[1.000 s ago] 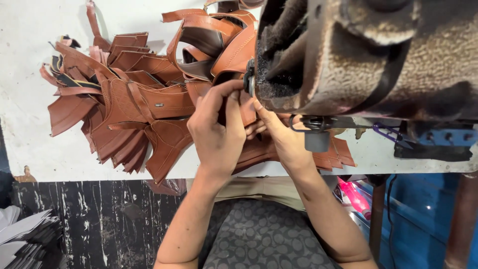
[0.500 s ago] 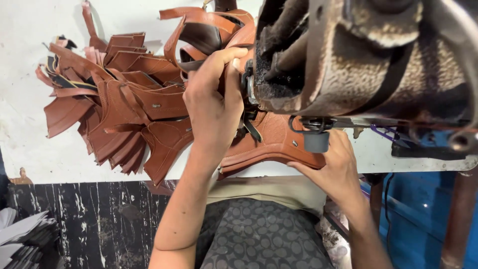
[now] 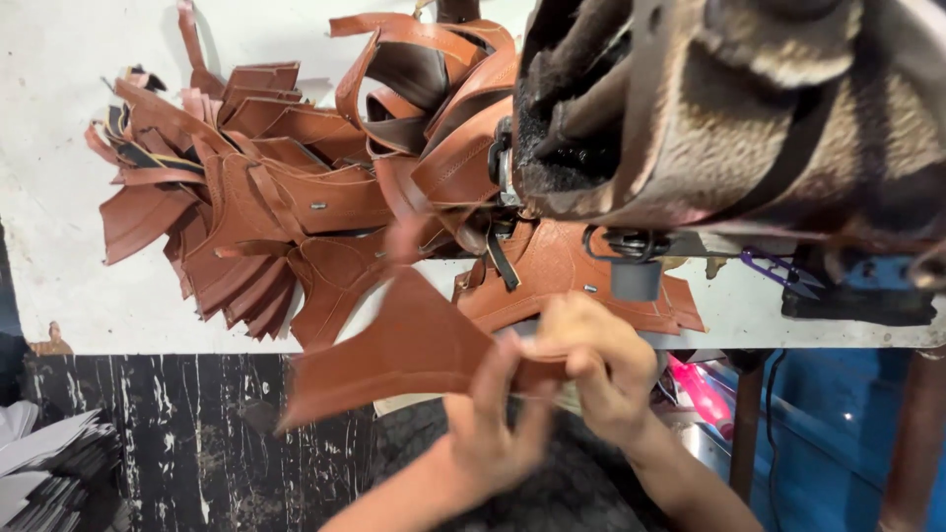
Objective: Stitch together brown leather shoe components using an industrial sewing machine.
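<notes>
— The brown leather piece (image 3: 404,345): where is it?

— Off the desk (image 3: 89,296), held up between both hands in front of the person's body. Its broad, flared part spreads out to the left of the left hand (image 3: 493,433), and its narrow end runs right, into the right hand (image 3: 596,365).

— How do the hands grip it?

— The left hand, just below the piece, has its fingers bent up and pinched on the lower edge. The right hand is curled closed around the narrow end, knuckles toward the camera. Both are blurred, so I cannot tell the exact finger placing.

— What lies around them?

— Above the right hand, flat on the desk, lies another stitched brown piece (image 3: 572,276), under the sewing machine (image 3: 729,118). Up and to the left of the left hand sits a pile of brown leather cut pieces (image 3: 236,217), with looped straps (image 3: 434,89) behind it. Far right of the right hand, purple-handled snips (image 3: 778,271) rest on the desk.
</notes>
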